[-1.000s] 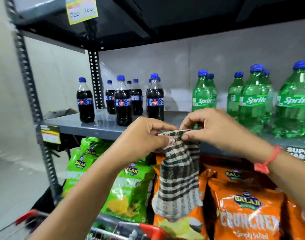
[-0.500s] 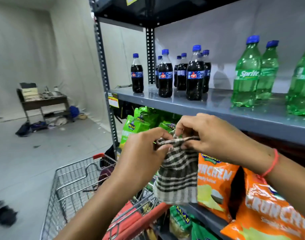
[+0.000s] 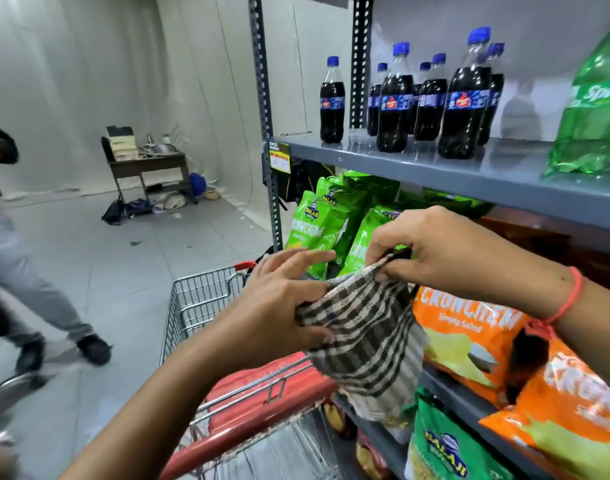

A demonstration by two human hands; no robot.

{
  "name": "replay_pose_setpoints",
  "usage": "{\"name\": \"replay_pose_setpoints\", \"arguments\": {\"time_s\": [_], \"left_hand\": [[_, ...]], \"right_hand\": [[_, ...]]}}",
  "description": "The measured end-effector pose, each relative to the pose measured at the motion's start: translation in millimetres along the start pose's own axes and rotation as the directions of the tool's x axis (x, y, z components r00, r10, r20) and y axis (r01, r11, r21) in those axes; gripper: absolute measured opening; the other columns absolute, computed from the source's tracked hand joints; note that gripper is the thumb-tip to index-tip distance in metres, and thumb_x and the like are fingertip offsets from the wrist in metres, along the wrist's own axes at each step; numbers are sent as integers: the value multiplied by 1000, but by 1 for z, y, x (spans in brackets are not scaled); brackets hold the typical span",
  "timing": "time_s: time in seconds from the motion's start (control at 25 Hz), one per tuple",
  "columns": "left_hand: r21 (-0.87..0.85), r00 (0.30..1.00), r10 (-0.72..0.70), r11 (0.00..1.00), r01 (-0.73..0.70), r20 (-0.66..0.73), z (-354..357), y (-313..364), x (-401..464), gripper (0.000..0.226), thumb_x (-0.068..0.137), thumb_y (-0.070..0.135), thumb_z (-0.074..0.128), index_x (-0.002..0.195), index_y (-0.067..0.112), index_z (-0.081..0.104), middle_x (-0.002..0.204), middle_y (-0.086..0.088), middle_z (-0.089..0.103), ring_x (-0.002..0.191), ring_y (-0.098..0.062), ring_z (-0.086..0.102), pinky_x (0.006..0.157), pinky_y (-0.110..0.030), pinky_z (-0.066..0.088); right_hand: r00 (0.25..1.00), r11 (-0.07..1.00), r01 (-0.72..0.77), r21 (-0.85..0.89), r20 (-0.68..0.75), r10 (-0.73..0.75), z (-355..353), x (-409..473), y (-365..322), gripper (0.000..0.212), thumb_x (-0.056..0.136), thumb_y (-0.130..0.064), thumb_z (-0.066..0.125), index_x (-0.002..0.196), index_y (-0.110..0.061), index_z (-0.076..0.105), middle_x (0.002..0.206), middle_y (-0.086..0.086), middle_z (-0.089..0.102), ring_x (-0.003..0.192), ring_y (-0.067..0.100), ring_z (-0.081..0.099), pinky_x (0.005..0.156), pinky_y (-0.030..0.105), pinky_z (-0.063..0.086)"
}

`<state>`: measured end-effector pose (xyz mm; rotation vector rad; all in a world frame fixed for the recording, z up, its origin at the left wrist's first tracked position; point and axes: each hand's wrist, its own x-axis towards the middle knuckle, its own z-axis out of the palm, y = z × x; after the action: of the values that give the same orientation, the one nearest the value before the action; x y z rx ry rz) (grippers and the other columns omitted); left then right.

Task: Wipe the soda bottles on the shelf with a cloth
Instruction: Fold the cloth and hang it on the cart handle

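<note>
Both my hands hold a brown-and-white checked cloth in front of the chip bags, below the soda shelf. My right hand pinches its upper edge. My left hand grips its left side with the thumb, its fingers spread above. Several dark cola bottles with blue caps stand on the grey shelf, one apart at the left. A green Sprite bottle stands at the far right, cut by the frame edge.
Green chip bags and orange chip bags fill the lower shelves. A wire shopping cart with a red handle stands below my hands. A person walks at the left. A cluttered wooden table stands by the back wall.
My view has swung left and closer to the shelf. My left hand has opened its fingers and slid lower on the cloth. A person has walked into view at the left.
</note>
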<state>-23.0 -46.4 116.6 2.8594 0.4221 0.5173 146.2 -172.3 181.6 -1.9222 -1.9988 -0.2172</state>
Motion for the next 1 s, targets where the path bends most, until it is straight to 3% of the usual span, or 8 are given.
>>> {"name": "replay_pose_setpoints", "arguments": {"time_s": [0.08,0.16,0.24,0.4,0.56,0.8,0.92,1.0], "left_hand": [[26,995,-18,1000,15,100,0,-6,-10,19,70,46,64,80,30,59,115,18,55,113,-3,42,108,-42,19],[-17,992,-41,999,44,121,-1,-10,-21,20,73,43,64,73,25,57,81,16,57,83,-6,52,92,-39,36],[-49,990,-94,994,100,107,-3,-13,-31,29,76,40,63,81,12,63,83,4,64,81,-15,58,79,-34,44],[-193,982,-168,964,182,85,4,-18,-51,26,77,30,65,80,5,67,86,-10,66,78,-20,60,76,-34,46],[-557,912,-371,725,404,178,31,-31,-65,10,74,13,69,77,11,60,80,-24,64,71,-26,57,73,-48,50],[-611,743,-610,485,625,276,85,-77,-62,26,75,5,65,93,14,49,78,-14,53,71,-21,49,60,-29,37],[-608,697,-663,442,660,274,103,-94,-58,29,75,3,64,96,14,48,75,-11,53,70,-21,51,66,-35,40],[-588,673,-689,437,681,268,113,-100,-56,29,75,3,64,95,16,48,77,-10,58,70,-23,56,68,-38,45]], "right_hand": [[999,999,-12,38,52,10,3,2,1,14,71,-13,73,78,-24,67,72,-12,65,77,13,61,70,35,48],[995,996,-33,79,100,25,9,5,5,15,71,-11,73,77,-23,68,74,-8,69,75,14,62,71,39,50],[985,993,-61,105,164,43,20,8,9,13,71,-9,74,76,-21,68,75,-2,71,73,14,62,70,35,50],[943,977,-105,185,329,39,50,16,16,22,70,-7,74,69,-28,65,66,-3,67,61,8,57,53,14,41],[865,959,-164,232,500,27,88,36,30,31,71,-3,72,65,-31,61,57,-8,62,47,-2,53,48,11,41],[873,982,-168,86,476,108,175,63,42,16,70,-5,73,83,-13,69,63,-3,60,64,15,53,49,19,36],[899,984,-176,42,414,143,204,63,47,18,73,-6,69,87,-17,70,82,2,69,73,17,58,54,18,42],[908,982,-187,33,388,159,218,60,50,20,76,-7,64,91,-19,68,97,6,71,84,23,62,69,27,51]]}}
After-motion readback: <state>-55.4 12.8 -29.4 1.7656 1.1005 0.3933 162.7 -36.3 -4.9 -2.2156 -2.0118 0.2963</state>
